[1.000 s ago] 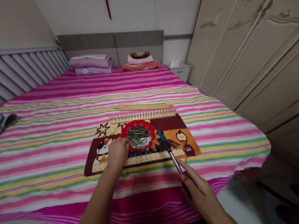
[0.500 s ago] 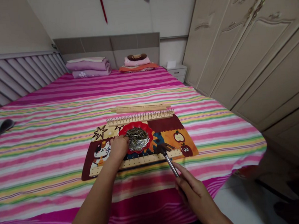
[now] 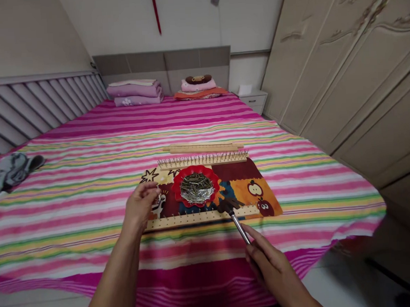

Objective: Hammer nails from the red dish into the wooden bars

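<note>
My right hand (image 3: 272, 265) is closed around the metal handle of a hammer (image 3: 240, 225), whose dark head rests over the right part of a wooden strip (image 3: 195, 217). That strip has rows of holes and several nails standing along it. To the left of a red scalloped bowl (image 3: 177, 188), my left hand (image 3: 141, 206) is raised with thumb and fingers pinched on what looks like a nail, barely visible at the fingertips. Loose nails (image 3: 198, 188) fill the bowl. Behind it lies a second wooden strip (image 3: 205, 162), bristling with upright nails.
Under the bowl and strips is a patterned mat (image 3: 237, 172) on a striped bedspread (image 3: 314, 184). More wooden strips (image 3: 201, 147) lie behind. Folded bedding (image 3: 137, 93) is stacked by the headboard, grey cloth (image 3: 10, 172) lies left, and a wardrobe (image 3: 343, 85) stands right.
My left hand has come out of the bowl of nails and moved left, its fingertips pinched. The right hand keeps its grip on the hammer. The view has shifted slightly left.
</note>
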